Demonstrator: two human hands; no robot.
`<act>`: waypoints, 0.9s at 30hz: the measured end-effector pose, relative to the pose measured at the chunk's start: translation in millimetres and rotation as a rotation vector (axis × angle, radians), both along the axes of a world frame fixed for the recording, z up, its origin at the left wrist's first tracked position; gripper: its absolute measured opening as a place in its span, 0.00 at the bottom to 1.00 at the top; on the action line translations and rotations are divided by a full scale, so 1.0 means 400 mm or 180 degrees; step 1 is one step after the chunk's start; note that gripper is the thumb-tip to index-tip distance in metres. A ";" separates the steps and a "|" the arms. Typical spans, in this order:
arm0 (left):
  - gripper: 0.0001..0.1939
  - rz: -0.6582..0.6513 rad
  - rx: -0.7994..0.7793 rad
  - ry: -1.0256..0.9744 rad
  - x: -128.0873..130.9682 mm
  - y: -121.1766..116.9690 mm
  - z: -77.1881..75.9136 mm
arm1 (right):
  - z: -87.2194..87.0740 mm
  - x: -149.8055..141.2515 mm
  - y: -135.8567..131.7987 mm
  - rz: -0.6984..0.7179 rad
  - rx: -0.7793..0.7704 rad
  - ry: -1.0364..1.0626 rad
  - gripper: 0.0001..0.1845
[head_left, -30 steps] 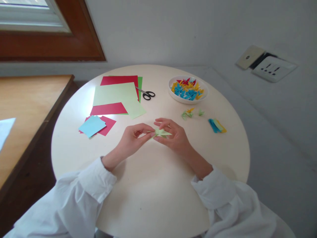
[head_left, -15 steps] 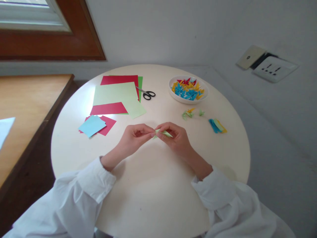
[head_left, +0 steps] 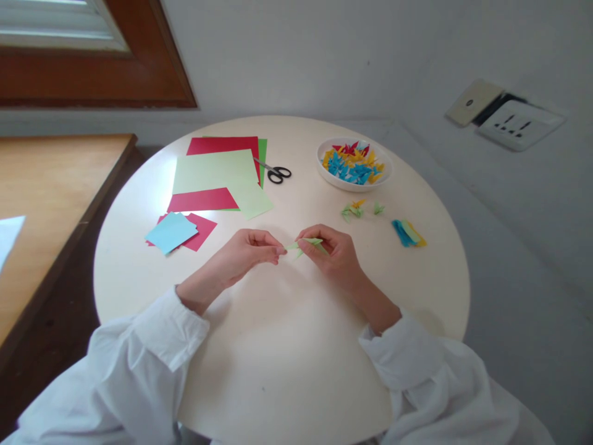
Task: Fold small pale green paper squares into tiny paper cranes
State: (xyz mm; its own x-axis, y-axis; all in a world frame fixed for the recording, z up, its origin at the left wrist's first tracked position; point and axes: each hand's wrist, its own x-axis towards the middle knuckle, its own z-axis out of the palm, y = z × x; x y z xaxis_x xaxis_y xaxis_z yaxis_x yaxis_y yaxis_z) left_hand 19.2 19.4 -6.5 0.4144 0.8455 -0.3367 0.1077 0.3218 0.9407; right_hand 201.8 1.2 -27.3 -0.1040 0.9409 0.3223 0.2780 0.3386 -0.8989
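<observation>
Above the middle of the round table (head_left: pixel 282 371) is a pale green paper crane (head_left: pixel 315 241) with pointed tips. My right hand (head_left: pixel 336 256) is closed on its body, thumb in front and fingers behind, hiding part of it. A narrow point of the paper reaches left to my left hand (head_left: pixel 248 256), whose thumb and forefinger pinch at that tip. Beyond my right hand, a few small green and yellow folded cranes (head_left: pixel 356 210) lie on the table, and a single green one (head_left: pixel 378 209) sits beside them.
A white dish (head_left: pixel 354 185) at the back right holds many blue, yellow and red cranes. Folded paper strips (head_left: pixel 408 233) lie to the right. Scissors (head_left: pixel 278 174) rest by large paper sheets (head_left: pixel 213 170). Blue and red paper squares (head_left: pixel 171 233) are stacked at left.
My right fingers have closed round the crane, which has turned in the grip. My left hand has drawn slightly left, to the paper's tip. The view has tilted a little.
</observation>
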 end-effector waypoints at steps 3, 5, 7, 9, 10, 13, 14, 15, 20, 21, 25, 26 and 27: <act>0.02 0.0017 -0.0110 -0.0159 -0.002 0.001 0.005 | 0.001 0.006 0.004 -0.0080 0.0046 0.0022 0.06; 0.05 0.0001 -0.0191 -0.0339 -0.002 -0.001 0.007 | 0.001 0.007 0.005 -0.0060 0.0075 0.0057 0.06; 0.08 -0.0043 -0.0267 -0.0489 0.000 -0.004 0.008 | -0.001 0.005 0.004 0.0018 0.0086 0.0085 0.06; 0.09 -0.0109 -0.0298 -0.0555 0.003 -0.006 0.008 | -0.002 0.002 0.003 0.0105 0.0076 0.0094 0.06; 0.08 -0.0145 -0.0278 -0.0553 0.004 -0.007 0.008 | -0.003 0.000 0.002 0.0145 0.0070 0.0098 0.06; 0.07 -0.0185 -0.0143 -0.0458 0.009 -0.007 0.004 | -0.004 -0.005 0.000 0.0246 0.0081 0.0111 0.06; 0.06 -0.0174 -0.0108 -0.0417 0.009 -0.006 0.002 | -0.005 -0.006 0.000 0.0277 0.0096 0.0122 0.06; 0.06 -0.0162 -0.0086 -0.0378 0.009 -0.005 0.000 | -0.005 -0.007 -0.001 0.0301 0.0113 0.0134 0.06; 0.02 -0.0125 -0.0032 -0.0189 0.006 -0.002 0.001 | -0.002 -0.009 -0.003 0.0333 0.0123 0.0116 0.05; 0.02 -0.0132 -0.0019 -0.0153 0.006 -0.003 0.003 | -0.001 -0.009 -0.004 0.0324 0.0117 0.0099 0.06; 0.04 -0.0110 0.0118 -0.0078 0.004 -0.003 0.009 | -0.001 -0.007 -0.004 0.0241 0.0104 0.0077 0.07; 0.05 -0.0100 0.0144 -0.0059 0.003 -0.003 0.009 | -0.002 -0.006 -0.003 0.0219 0.0098 0.0092 0.07; 0.06 -0.0079 0.0165 -0.0056 0.003 -0.003 0.008 | -0.002 -0.006 -0.002 0.0200 0.0099 0.0118 0.07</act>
